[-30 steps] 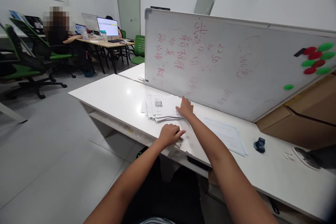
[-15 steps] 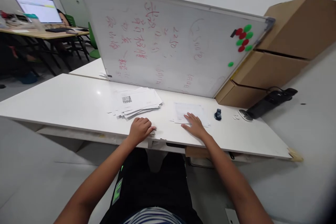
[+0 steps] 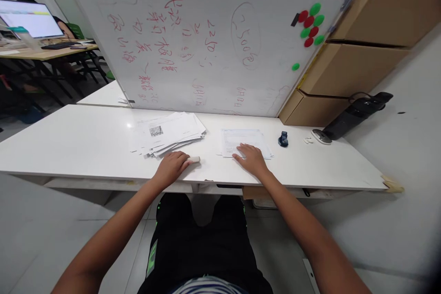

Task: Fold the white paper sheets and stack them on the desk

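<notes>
My left hand (image 3: 172, 165) is closed round a small whitish block (image 3: 194, 159), whose end sticks out past the thumb, low over the desk; its exact kind is unclear. Just beyond that hand lies a fanned pile of printed papers (image 3: 175, 131), the top sheet bearing a dark square code. My right hand (image 3: 251, 160) rests flat, fingers apart, on the near part of a thin set of printed sheets (image 3: 243, 137). To the right of these sheets stands a small dark blue object (image 3: 283, 139), too small to name.
A whiteboard (image 3: 220, 46) with red writing and round magnets leans at the back of the white desk (image 3: 86, 147). Cardboard boxes (image 3: 372, 69) are stacked at the right, beside a black bottle (image 3: 358, 115). Farther left, a person sits behind a monitor (image 3: 29, 19).
My left hand has moved inward over the desk, and the whitish block now shows in its grip. My right hand stays on the sheets. The camera view has shifted.
</notes>
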A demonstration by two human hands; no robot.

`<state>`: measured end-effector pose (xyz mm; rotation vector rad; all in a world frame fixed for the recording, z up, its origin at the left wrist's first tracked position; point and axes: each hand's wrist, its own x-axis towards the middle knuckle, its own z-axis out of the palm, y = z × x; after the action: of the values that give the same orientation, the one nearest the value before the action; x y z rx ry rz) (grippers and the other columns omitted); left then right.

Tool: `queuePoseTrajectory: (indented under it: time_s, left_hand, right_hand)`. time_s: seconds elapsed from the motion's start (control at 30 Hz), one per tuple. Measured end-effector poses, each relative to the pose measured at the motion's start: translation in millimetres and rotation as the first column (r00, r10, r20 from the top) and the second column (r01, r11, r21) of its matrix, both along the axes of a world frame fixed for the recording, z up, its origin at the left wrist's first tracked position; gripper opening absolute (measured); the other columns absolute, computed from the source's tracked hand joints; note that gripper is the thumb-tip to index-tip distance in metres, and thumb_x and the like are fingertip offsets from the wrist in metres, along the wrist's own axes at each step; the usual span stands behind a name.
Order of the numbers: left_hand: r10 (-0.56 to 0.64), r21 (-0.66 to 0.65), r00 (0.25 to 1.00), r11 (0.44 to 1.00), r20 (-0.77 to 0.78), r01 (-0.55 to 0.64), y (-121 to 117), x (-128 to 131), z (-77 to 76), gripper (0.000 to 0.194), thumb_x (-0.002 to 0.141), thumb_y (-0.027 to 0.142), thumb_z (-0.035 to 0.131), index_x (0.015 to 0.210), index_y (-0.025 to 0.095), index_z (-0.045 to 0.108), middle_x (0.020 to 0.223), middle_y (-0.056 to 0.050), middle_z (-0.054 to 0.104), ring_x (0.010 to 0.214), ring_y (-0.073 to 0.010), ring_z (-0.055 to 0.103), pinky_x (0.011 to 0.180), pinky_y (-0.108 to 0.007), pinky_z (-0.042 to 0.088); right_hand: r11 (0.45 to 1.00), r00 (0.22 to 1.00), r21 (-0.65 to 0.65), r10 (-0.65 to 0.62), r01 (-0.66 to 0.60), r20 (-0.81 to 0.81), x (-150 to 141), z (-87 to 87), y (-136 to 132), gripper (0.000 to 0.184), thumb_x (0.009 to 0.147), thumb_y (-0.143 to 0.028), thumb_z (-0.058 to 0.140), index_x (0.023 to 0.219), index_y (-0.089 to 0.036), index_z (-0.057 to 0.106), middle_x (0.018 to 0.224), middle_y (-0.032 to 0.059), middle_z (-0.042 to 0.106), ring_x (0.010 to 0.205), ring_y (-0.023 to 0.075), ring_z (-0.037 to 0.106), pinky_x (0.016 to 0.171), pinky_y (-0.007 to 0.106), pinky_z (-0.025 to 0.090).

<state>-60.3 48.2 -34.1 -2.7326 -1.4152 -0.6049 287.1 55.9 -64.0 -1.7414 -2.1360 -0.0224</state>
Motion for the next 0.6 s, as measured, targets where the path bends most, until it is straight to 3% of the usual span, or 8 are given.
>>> queuePoseTrajectory:
  time_s: [0.13, 0.27, 0.37, 0.47, 0.53, 0.6]
  left_hand:
    - [0.104, 0.001, 0.995, 0.995, -0.009, -0.104, 11.5, 5.1, -0.6, 0.040, 0.099, 0.040, 0.032, 0.097, 0.019, 0.067, 0.092, -0.008, 0.068, 0.089, -0.0248, 0.062, 0.078, -0.037, 0.044]
    - [0.152, 0.174, 0.988, 0.973, -0.003, -0.149, 4.7, 10.6, 6.4, 0.032, 0.097, 0.036, 0.040, 0.097, 0.020, 0.067, 0.098, -0.008, 0.069, 0.096, -0.0269, 0.060, 0.087, -0.043, 0.041]
    - [0.058, 0.311, 0.998, 0.948, 0.030, -0.065, -12.7, 31.2, 16.2, 0.024, 0.095, 0.030, 0.046, 0.102, 0.020, 0.066, 0.106, -0.008, 0.068, 0.104, -0.0262, 0.058, 0.097, -0.046, 0.036]
    - [-0.094, 0.209, 0.995, 0.973, -0.027, 0.098, -26.1, 69.3, 20.1, 0.025, 0.095, 0.032, 0.045, 0.103, 0.021, 0.066, 0.105, -0.008, 0.068, 0.099, -0.0229, 0.059, 0.091, -0.041, 0.041]
    - [-0.050, 0.089, 0.997, 0.995, -0.057, 0.055, -27.3, 98.2, 17.1, 0.029, 0.096, 0.035, 0.043, 0.107, 0.019, 0.065, 0.114, -0.010, 0.066, 0.107, -0.0249, 0.057, 0.091, -0.041, 0.042]
    - [0.064, -0.023, 0.994, 0.998, -0.086, -0.066, -23.6, 123.5, 11.8, 0.037, 0.094, 0.042, 0.045, 0.110, 0.014, 0.064, 0.126, -0.015, 0.060, 0.124, -0.0319, 0.048, 0.097, -0.046, 0.040]
  right_hand:
    - [0.999, 0.999, -0.042, 0.023, -0.022, 0.026, -0.9, 4.9, -1.1, 0.060, 0.085, -0.065, 0.048, 0.128, -0.024, 0.058, 0.142, 0.0066, 0.051, 0.130, 0.0301, 0.044, 0.105, 0.049, 0.034]
    - [0.999, 1.000, 0.031, -0.012, 0.012, 0.004, -1.8, 5.0, -3.7, 0.040, 0.095, -0.048, 0.043, 0.116, -0.024, 0.066, 0.131, 0.0056, 0.061, 0.120, 0.0260, 0.053, 0.097, 0.043, 0.040]
    - [0.993, 1.000, 0.114, 0.029, -0.028, -0.005, -2.0, 3.2, -4.9, 0.035, 0.098, -0.036, 0.039, 0.108, -0.023, 0.069, 0.121, 0.0053, 0.068, 0.111, 0.0225, 0.059, 0.093, 0.039, 0.041]
    - [0.985, 0.996, 0.150, 0.090, -0.089, 0.004, -1.6, 1.9, -4.1, 0.036, 0.094, -0.045, 0.047, 0.112, -0.022, 0.068, 0.121, 0.0074, 0.067, 0.113, 0.0235, 0.058, 0.097, 0.040, 0.040]
    - [0.983, 0.993, 0.140, 0.118, -0.120, 0.020, -1.0, 0.8, -2.4, 0.043, 0.088, -0.052, 0.054, 0.116, -0.022, 0.066, 0.125, 0.0085, 0.064, 0.118, 0.0252, 0.056, 0.100, 0.041, 0.039]
    - [0.984, 0.991, 0.118, 0.132, -0.135, 0.032, -0.5, -0.3, -0.7, 0.046, 0.085, -0.055, 0.057, 0.118, -0.023, 0.065, 0.130, 0.0085, 0.061, 0.121, 0.0261, 0.054, 0.102, 0.042, 0.039]
